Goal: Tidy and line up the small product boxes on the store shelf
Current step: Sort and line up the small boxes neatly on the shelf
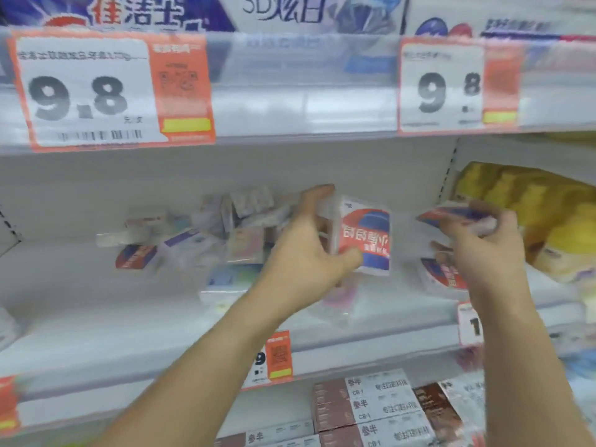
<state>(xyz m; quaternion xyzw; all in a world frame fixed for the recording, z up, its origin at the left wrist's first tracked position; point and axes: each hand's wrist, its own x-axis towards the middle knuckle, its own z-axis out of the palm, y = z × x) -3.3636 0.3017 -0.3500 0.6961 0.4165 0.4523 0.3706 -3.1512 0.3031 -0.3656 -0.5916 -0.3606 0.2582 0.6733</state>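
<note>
My left hand (306, 250) grips an upright red, blue and white box (366, 237) above the middle shelf (96, 317), thumb low on its front and fingers over its top. My right hand (483, 243) holds a flat red and blue box (451, 216) tilted at chest height. Under that hand another red and white box (443, 277) lies on the shelf. A jumble of several small boxes (225, 227) sits behind my left hand, and one red box (135, 256) lies apart at the left. The picture is blurred.
Yellow soft packs (532, 214) fill the shelf's right end. Price tags reading 9.8 (96, 91) hang on the upper shelf rail. Stacked brown and white cartons (371, 411) sit on the shelf below. An orange price label (274, 356) sticks to the middle shelf's front edge.
</note>
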